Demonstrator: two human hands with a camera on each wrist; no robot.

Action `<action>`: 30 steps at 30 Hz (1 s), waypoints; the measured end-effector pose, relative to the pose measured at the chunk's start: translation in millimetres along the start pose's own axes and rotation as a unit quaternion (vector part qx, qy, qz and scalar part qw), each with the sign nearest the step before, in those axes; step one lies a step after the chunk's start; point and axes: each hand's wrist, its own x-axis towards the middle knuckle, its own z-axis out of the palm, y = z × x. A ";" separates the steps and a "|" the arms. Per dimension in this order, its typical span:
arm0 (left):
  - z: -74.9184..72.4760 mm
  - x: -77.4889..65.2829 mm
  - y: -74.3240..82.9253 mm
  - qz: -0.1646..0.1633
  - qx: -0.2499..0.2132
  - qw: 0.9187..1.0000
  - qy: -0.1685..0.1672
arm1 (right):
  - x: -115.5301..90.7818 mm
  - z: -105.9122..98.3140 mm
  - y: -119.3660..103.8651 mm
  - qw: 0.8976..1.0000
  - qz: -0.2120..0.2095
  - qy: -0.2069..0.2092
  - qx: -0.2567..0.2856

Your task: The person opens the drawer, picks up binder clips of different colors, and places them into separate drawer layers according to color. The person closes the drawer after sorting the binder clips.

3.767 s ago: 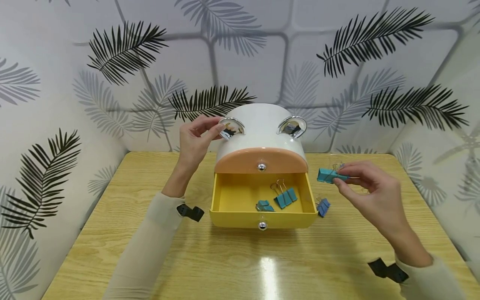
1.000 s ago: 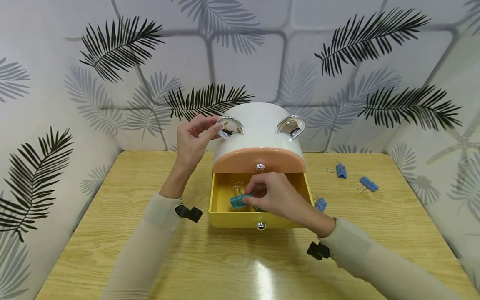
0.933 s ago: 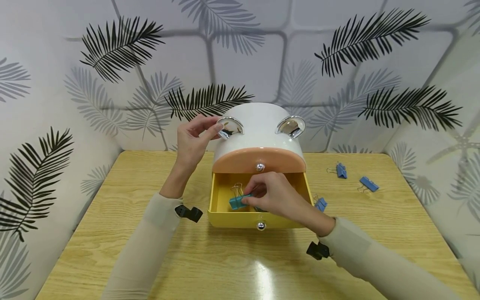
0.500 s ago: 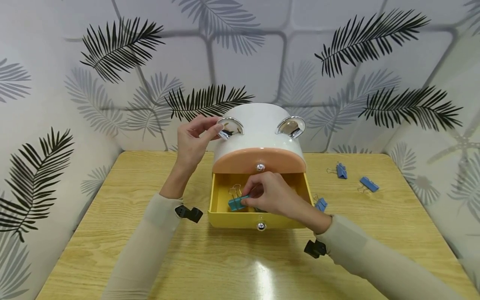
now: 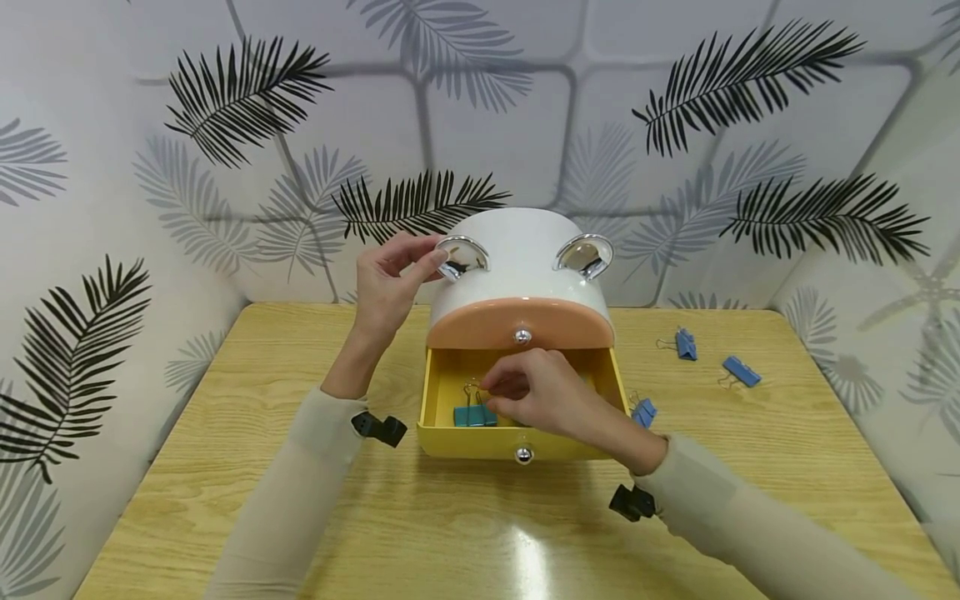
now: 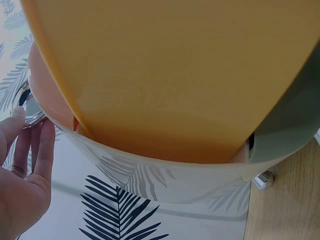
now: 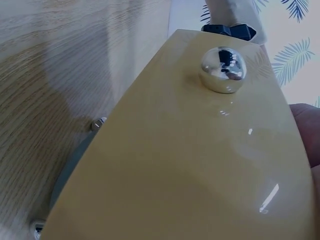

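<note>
My left hand pinches the chrome ear on the left of a white, rounded desktop drawer box. In the left wrist view the fingers meet at that ear's rim. The yellow lower drawer is pulled out. Inside it, at the front left, lies a teal binder clip with its wire handles raised. My right hand hovers over the drawer, loosely curled, fingertips right beside the handles and gripping nothing. That hand hides most of the drawer's right side.
Three blue binder clips lie on the wooden table to the right: one clip beside the drawer, another clip behind it, and a third clip farther right. The orange upper drawer is closed. A patterned wall stands behind.
My right hand brought a teal clip from the table into the drawer, lowered it at the front left and let go. The left hand has stayed on the ear.
</note>
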 end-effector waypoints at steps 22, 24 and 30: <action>0.5 -0.1 -0.4 0.006 0.016 1.000 -0.001 | -64.8 -13.5 -6.6 0.980 -0.097 0.159 0.073; 0.4 -0.5 -0.7 0.006 0.018 1.000 -0.002 | -71.0 -12.0 -5.0 0.976 -0.105 0.172 0.078; -0.1 -0.6 -0.9 0.006 0.017 1.000 0.002 | -88.8 -7.3 -3.8 0.964 -0.131 0.213 0.087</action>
